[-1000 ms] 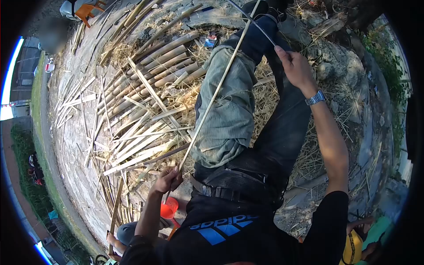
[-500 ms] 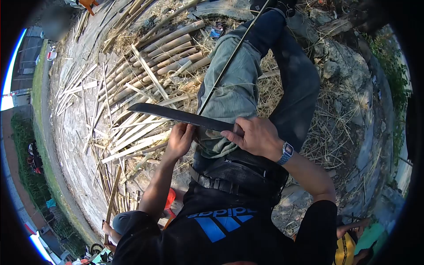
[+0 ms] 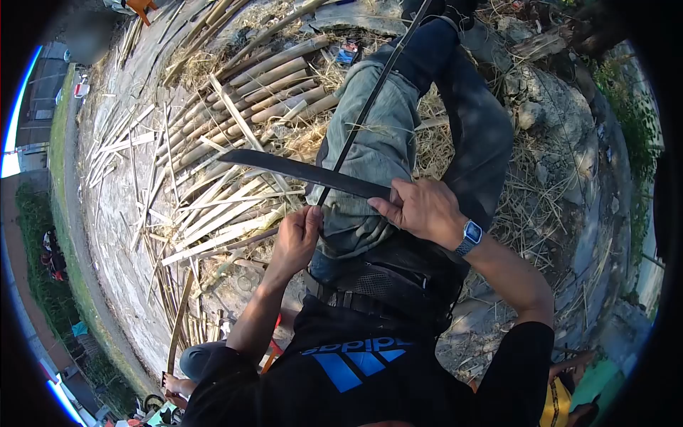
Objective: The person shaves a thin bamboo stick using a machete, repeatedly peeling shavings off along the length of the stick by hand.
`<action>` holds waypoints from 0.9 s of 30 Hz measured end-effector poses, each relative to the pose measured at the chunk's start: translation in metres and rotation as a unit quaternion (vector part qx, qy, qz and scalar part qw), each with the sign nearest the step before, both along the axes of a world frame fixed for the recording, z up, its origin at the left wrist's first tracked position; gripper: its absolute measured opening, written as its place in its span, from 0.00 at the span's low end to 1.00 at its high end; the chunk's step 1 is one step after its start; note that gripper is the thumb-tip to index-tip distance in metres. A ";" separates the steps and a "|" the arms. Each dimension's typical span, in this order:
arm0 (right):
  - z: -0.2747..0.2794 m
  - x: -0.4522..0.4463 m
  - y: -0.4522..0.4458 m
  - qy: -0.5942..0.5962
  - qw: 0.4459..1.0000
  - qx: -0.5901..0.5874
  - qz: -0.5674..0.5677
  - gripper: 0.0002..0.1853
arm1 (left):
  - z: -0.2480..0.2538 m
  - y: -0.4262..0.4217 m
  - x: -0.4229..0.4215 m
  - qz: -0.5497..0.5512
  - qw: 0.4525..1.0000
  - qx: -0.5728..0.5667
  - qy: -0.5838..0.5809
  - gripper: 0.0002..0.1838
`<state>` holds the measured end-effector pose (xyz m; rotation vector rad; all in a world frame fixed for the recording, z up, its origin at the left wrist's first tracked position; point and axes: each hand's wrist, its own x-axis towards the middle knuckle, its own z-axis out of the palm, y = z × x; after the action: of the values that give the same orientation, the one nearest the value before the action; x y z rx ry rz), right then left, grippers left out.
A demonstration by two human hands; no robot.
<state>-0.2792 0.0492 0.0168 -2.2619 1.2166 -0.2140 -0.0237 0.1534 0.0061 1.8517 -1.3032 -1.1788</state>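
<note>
My right hand (image 3: 425, 210) is closed round the handle of a long dark machete (image 3: 306, 171), its blade pointing left over my thighs. The blade lies across a long thin dark strip (image 3: 366, 107), which runs from my left hand up over my leg towards my feet. My left hand (image 3: 299, 231) pinches the strip's near end, just below the blade. Under the strip, a grey-green cloth (image 3: 370, 156) is wrapped round my leg.
Bamboo poles (image 3: 281, 77) lie stacked ahead and to the left, with pale split strips (image 3: 228, 228) beside them. Rocks (image 3: 555, 114) and dry straw are on the right. Another person's hand (image 3: 171, 384) holds a strip at lower left. A person in yellow (image 3: 556, 406) is at lower right.
A second ago my right hand was far forward; it came back with the machete over the strip. Since half a second ago, blade and both hands have shifted slightly right, and my left hand slightly nearer me.
</note>
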 end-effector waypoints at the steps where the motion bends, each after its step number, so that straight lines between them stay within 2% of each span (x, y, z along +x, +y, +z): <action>1: 0.000 -0.004 -0.005 0.000 1.000 0.000 -0.004 0.31 | 0.000 0.001 0.000 -0.004 1.000 0.000 0.000 0.25; 4: -0.002 -0.018 -0.042 0.026 0.996 -0.008 -0.083 0.32 | 0.000 0.012 -0.002 -0.026 0.987 -0.073 -0.138 0.19; 5: -0.001 -0.020 -0.051 0.011 0.993 -0.004 -0.113 0.33 | 0.000 0.014 -0.004 -0.022 0.988 -0.074 -0.137 0.19; 8: 0.002 -0.018 -0.043 0.011 0.997 -0.003 -0.078 0.33 | 0.003 0.010 -0.008 -0.018 0.978 -0.107 -0.180 0.17; 10: 0.008 -0.012 -0.018 0.025 0.998 0.044 -0.032 0.31 | 0.006 0.009 -0.011 -0.029 0.966 -0.079 -0.243 0.16; 13: 0.000 -0.017 -0.012 0.035 0.999 0.007 -0.001 0.31 | -0.001 0.014 -0.006 -0.030 0.968 -0.078 -0.235 0.14; 14: -0.005 -0.023 -0.019 0.035 0.999 0.008 0.001 0.31 | 0.004 0.016 -0.004 -0.029 0.972 -0.040 -0.229 0.15; 17: -0.022 -0.049 -0.073 0.022 0.983 -0.042 -0.177 0.35 | 0.001 0.022 -0.002 -0.015 0.975 -0.021 -0.221 0.18; 19: -0.023 -0.057 -0.087 -0.032 0.977 -0.049 -0.207 0.35 | -0.009 0.023 0.005 -0.025 0.981 -0.028 -0.188 0.19; 21: -0.016 -0.057 -0.083 -0.069 0.980 -0.027 -0.186 0.35 | -0.012 0.021 0.010 -0.037 0.987 -0.029 -0.155 0.20; 24: 0.006 -0.044 -0.055 -0.073 0.987 -0.012 -0.140 0.33 | -0.008 0.017 0.008 0.009 0.999 0.028 0.011 0.23; 27: 0.016 -0.034 -0.030 -0.109 0.990 -0.002 -0.087 0.31 | -0.010 0.024 0.018 0.016 0.999 0.041 0.021 0.23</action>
<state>-0.3132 0.0189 0.0324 -2.0734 1.2940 -0.5152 -0.0056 0.1773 -0.0042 1.8889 -1.2153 -1.2648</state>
